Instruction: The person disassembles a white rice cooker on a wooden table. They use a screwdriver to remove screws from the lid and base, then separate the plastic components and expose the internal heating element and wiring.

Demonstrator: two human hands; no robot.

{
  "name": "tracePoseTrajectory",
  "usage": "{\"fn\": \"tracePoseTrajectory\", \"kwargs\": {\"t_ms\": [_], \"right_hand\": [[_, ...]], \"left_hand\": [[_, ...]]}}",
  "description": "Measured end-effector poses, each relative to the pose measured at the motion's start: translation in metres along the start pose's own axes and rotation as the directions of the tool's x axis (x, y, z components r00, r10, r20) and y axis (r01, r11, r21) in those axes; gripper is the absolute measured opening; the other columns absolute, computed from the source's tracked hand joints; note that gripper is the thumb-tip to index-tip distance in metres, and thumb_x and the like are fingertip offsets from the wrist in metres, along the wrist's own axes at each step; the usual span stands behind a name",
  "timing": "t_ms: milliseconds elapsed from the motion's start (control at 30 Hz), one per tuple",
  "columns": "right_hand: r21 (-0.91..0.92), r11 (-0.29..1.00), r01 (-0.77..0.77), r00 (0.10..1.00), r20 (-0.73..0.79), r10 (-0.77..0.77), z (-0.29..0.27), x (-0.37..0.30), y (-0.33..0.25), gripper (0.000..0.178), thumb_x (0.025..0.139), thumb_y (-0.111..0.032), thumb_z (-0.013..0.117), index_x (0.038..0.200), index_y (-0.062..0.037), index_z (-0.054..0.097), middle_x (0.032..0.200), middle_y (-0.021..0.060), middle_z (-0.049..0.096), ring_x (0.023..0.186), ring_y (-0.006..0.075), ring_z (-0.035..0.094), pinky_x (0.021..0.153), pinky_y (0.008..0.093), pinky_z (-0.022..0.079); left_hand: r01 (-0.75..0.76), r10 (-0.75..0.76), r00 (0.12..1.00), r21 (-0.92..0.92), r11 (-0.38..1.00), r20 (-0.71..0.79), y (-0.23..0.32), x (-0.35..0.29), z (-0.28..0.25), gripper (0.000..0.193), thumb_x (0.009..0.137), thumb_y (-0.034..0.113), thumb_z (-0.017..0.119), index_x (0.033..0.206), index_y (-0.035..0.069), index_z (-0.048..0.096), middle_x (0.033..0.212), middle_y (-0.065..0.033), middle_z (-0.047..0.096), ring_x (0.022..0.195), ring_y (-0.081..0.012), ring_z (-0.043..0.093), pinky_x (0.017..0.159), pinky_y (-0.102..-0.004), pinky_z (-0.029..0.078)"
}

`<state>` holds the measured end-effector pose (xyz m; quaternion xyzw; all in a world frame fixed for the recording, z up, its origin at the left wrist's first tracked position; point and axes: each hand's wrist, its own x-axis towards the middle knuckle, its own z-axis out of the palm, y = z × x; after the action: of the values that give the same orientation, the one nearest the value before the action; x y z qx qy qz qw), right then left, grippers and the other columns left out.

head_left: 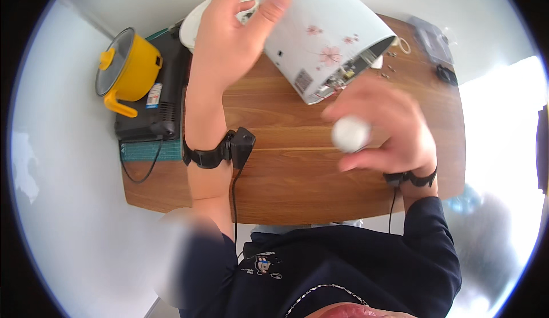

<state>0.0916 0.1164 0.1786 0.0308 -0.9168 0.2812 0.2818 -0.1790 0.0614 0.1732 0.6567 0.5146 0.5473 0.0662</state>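
My left hand (234,38) reaches to the far side of the table, its thumb apart from the fingers and nothing visible in it. Beside it lies the white housing of an appliance (320,26), tipped on its side and printed with pink flowers. Wires and small parts (343,75) show at its open end. Nearer me, my right hand (394,126), smeared by motion, is closed around a small round white piece (350,134), too blurred to name. A white round part (191,29) sits partly hidden behind my left hand.
At the left, a yellow electric pot (134,69) with a lid stands on a black case (151,115), over a green cutting mat (151,150). Small screws (389,69), a white ring (404,45), a clear box (432,38) and a black coiled item (446,75) lie far right.
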Motion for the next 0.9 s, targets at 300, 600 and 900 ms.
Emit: {"fn": "tracePoseTrajectory", "kwargs": {"t_ms": [300, 600, 900], "right_hand": [[-0.085, 0.996, 0.034, 0.683, -0.725, -0.085, -0.079, -0.041, 0.048, 0.061, 0.107, -0.034, 0.063, 0.147, 0.0091, 0.044, 0.113, 0.0244, 0.07, 0.098, 0.0285, 0.072, 0.086, 0.0359, 0.058], [-0.197, 0.948, -0.251, 0.414, -0.907, -0.079, -0.055, -0.007, 0.032, 0.042, 0.107, -0.019, 0.055, 0.144, -0.0002, 0.052, 0.093, 0.002, 0.064, 0.075, 0.0083, 0.059, 0.063, 0.0198, 0.047], [-0.109, 0.986, -0.127, 0.48, -0.876, -0.035, -0.063, -0.018, 0.044, 0.042, 0.108, -0.017, 0.054, 0.147, -0.001, 0.048, 0.088, 0.0019, 0.062, 0.073, 0.0088, 0.06, 0.063, 0.0212, 0.048]], "left_hand": [[-0.283, 0.037, 0.917, 0.582, 0.762, 0.398, 0.027, -0.014, 0.054, 0.102, 0.077, 0.069, 0.082, 0.157, 0.016, 0.049, 0.16, -0.0306, 0.034, 0.148, -0.0572, 0.03, 0.118, -0.0697, 0.028], [-0.107, -0.08, 0.94, 0.507, 0.855, 0.333, 0.017, -0.018, 0.045, 0.11, 0.074, 0.052, 0.092, 0.163, 0.012, 0.04, 0.168, -0.0327, 0.018, 0.154, -0.0562, 0.023, 0.124, -0.0575, 0.028], [-0.107, -0.04, 0.972, 0.59, 0.801, 0.23, 0.02, -0.02, 0.066, 0.074, 0.088, 0.008, 0.069, 0.158, 0.007, 0.045, 0.161, -0.0321, 0.035, 0.148, -0.0574, 0.033, 0.122, -0.0578, 0.034]]}}
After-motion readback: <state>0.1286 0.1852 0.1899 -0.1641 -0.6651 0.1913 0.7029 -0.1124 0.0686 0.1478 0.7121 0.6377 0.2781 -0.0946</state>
